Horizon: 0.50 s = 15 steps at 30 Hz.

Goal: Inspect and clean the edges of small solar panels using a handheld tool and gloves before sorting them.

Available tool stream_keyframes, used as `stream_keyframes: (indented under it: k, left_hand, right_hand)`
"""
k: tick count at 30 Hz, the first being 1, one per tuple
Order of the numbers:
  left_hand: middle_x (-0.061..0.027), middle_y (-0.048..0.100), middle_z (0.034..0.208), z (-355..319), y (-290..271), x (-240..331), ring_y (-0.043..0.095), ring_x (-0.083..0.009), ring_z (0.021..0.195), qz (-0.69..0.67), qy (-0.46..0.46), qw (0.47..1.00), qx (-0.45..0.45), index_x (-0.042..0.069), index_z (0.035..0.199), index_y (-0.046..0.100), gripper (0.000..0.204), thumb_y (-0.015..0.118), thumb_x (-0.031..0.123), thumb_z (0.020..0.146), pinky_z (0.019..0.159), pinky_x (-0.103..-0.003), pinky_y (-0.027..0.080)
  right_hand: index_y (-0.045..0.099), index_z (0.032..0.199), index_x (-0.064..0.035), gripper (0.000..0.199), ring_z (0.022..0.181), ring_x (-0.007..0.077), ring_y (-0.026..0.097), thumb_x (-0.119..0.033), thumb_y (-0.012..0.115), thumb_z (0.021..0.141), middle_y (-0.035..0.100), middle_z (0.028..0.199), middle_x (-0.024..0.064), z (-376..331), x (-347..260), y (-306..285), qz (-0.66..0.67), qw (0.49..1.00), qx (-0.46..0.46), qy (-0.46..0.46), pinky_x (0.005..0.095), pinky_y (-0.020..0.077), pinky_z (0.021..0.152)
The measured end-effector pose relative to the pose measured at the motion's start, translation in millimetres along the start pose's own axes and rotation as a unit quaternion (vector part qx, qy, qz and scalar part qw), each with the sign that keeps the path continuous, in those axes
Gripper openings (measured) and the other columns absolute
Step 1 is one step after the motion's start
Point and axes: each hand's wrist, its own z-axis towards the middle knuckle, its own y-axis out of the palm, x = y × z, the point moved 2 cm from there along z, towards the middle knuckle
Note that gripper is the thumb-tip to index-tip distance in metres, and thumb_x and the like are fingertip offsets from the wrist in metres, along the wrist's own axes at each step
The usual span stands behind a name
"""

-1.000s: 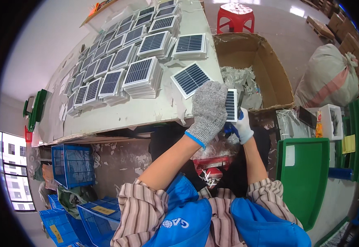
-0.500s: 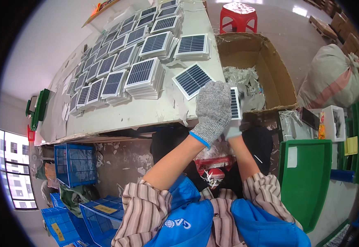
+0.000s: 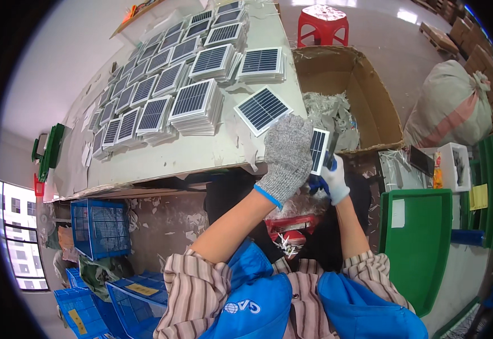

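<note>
Head view: left hand (image 3: pixel 288 151) closed on a small solar panel (image 3: pixel 317 150), between both hands beside the table (image 3: pixel 232 151); right hand (image 3: pixel 337 182) curled round a dark tool (image 3: pixel 331 149), fingertips partly hidden. Loosened left grip or tool slip could scratch the panel.

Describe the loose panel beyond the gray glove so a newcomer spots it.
Find the pale table with its stacked panels. Near its right edge, just beyond the gray-gloved left hand, lies a white-framed panel. Unlike the stacks, it lies single and turned like a diamond.
</note>
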Motion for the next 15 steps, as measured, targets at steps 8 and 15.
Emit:
stream_keyframes:
  k: [8,15]
  left_hand:
    - [-0.0163,0.056,0.097,9.2,3.3,5.5,0.052,-0.0341,0.103,-0.006,-0.042,0.996,-0.082,0.004,0.099,0.060,0.025,0.055,0.015,0.076,0.087,-0.048,0.041]
    - [-0.0154,0.055,0.097,7.0,0.6,5.7,0.052,-0.0335,0.098,0.013,-0.048,0.998,-0.033,0.005,0.104,0.060,0.026,0.055,0.017,0.082,0.084,-0.048,0.041]
  right_hand:
    - [0.061,0.088,-0.0025,0.025,0.064,0.0115,0.060,-0.017,0.074,0.073,0.061,0.069,0.0084,-74.2,2.9,51.8,-0.159,0.964,-0.175,-0.125,0.0264,0.0495,0.065]
    - [0.049,0.119,-0.0031,0.040,0.084,0.0224,0.064,-0.018,0.064,0.085,0.063,0.098,0.0119,-11.9,29.6,42.1,-0.258,0.933,0.208,-0.139,0.0356,0.0498,0.078]
